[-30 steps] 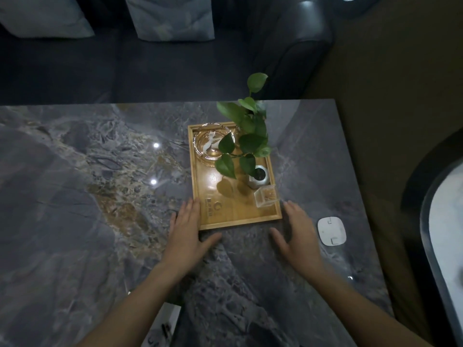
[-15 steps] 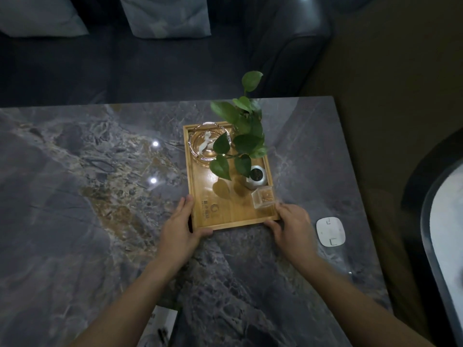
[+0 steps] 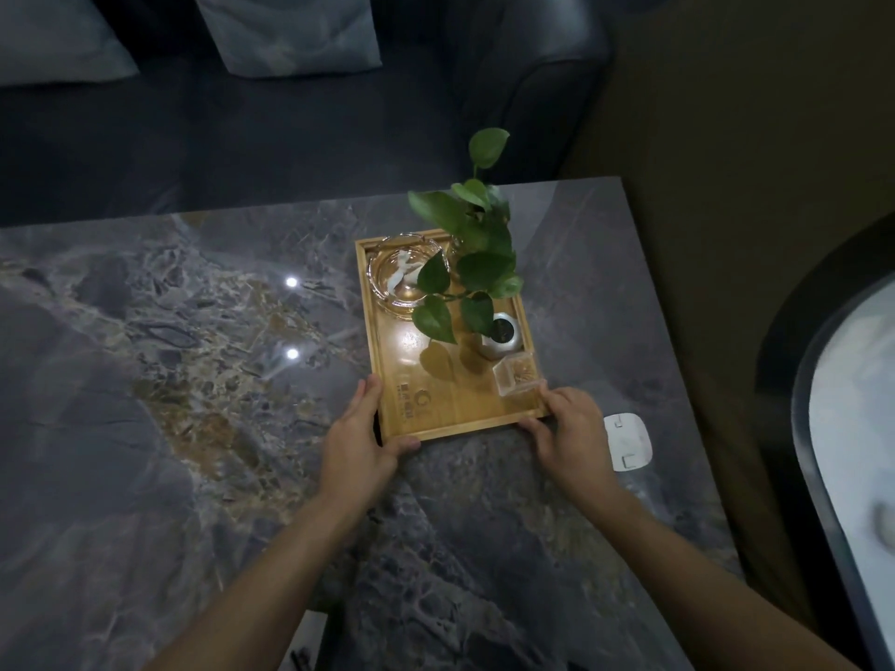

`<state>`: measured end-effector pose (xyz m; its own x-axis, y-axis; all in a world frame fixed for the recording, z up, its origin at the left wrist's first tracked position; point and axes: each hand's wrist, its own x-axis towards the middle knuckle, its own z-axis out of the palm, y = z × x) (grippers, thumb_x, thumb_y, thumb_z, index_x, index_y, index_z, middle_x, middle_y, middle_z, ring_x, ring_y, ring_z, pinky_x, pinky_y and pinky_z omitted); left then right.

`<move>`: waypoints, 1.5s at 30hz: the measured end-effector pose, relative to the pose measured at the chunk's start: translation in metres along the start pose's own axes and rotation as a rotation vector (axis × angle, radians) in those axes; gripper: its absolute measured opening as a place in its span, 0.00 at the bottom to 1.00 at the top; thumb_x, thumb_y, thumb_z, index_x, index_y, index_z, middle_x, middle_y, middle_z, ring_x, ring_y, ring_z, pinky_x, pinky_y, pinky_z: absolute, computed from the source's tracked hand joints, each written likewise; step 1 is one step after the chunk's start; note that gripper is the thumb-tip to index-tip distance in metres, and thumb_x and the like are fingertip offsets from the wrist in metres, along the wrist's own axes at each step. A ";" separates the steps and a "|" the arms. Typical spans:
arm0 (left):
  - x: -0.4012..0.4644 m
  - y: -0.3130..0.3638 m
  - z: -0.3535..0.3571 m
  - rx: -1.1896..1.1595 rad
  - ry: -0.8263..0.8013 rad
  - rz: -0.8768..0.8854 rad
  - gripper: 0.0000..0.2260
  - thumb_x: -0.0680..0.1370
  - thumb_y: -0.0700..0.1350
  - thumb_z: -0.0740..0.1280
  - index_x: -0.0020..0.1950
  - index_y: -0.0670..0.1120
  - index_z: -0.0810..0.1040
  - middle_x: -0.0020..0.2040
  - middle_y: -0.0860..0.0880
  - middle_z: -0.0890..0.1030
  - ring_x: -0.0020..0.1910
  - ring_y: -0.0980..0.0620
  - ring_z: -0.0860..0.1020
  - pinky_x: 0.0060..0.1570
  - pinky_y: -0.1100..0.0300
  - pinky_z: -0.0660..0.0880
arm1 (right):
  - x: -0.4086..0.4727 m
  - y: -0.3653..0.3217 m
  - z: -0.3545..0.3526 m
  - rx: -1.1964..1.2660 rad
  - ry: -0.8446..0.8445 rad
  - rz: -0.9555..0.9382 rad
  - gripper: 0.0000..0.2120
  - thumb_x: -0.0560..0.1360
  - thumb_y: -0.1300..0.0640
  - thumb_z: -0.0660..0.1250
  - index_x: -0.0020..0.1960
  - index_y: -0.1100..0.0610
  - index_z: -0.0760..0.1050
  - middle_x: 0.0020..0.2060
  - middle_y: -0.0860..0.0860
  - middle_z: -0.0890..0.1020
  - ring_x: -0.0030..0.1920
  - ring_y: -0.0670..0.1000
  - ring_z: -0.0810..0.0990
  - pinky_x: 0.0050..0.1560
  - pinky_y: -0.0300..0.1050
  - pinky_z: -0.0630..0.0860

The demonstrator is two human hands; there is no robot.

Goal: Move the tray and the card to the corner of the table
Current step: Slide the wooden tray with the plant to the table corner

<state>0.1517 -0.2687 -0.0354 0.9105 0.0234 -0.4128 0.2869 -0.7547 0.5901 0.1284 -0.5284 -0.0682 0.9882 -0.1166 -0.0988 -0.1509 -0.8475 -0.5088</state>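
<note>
A wooden tray (image 3: 438, 418) lies on the dark marble table (image 3: 169, 428), toward its far right part. On the tray stand a glass ashtray (image 3: 402, 278), a small grey pot with a leafy green plant (image 3: 501, 334) and a small clear box (image 3: 516, 376). My left hand (image 3: 361, 440) grips the tray's near left corner, thumb along the front edge. My right hand (image 3: 564, 426) grips the near right corner. A white card-like piece (image 3: 627, 440) lies flat on the table just right of my right hand.
A dark sofa (image 3: 290, 128) with pale cushions (image 3: 290, 31) runs along the table's far edge. The table's far right corner (image 3: 612, 186) lies beyond the tray. A round pale table (image 3: 862, 428) stands at the right across a floor gap.
Both hands moved from flat on the table in to the tray's near corners and closed on them. The tray looks about where it was.
</note>
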 end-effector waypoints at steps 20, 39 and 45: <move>0.010 0.067 0.046 0.031 -0.047 0.103 0.43 0.70 0.48 0.78 0.79 0.45 0.59 0.78 0.45 0.62 0.77 0.46 0.61 0.74 0.53 0.57 | 0.005 0.056 -0.040 -0.018 0.072 0.101 0.23 0.70 0.60 0.76 0.63 0.64 0.76 0.47 0.60 0.81 0.51 0.61 0.77 0.57 0.57 0.74; 0.011 0.093 0.077 0.055 -0.054 0.116 0.43 0.70 0.51 0.77 0.79 0.46 0.58 0.79 0.47 0.62 0.78 0.49 0.59 0.74 0.52 0.59 | 0.001 0.088 -0.053 0.086 0.094 0.218 0.24 0.75 0.59 0.71 0.69 0.62 0.71 0.55 0.60 0.80 0.59 0.60 0.74 0.60 0.59 0.74; 0.014 0.101 0.084 0.059 -0.057 0.126 0.43 0.70 0.51 0.77 0.79 0.47 0.57 0.79 0.48 0.61 0.78 0.50 0.59 0.74 0.55 0.57 | -0.003 0.092 -0.057 0.104 0.112 0.243 0.25 0.75 0.61 0.70 0.70 0.62 0.70 0.57 0.60 0.80 0.60 0.59 0.74 0.62 0.51 0.70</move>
<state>0.1678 -0.4000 -0.0400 0.9193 -0.1097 -0.3781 0.1521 -0.7868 0.5982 0.1134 -0.6354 -0.0663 0.9185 -0.3711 -0.1363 -0.3795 -0.7309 -0.5673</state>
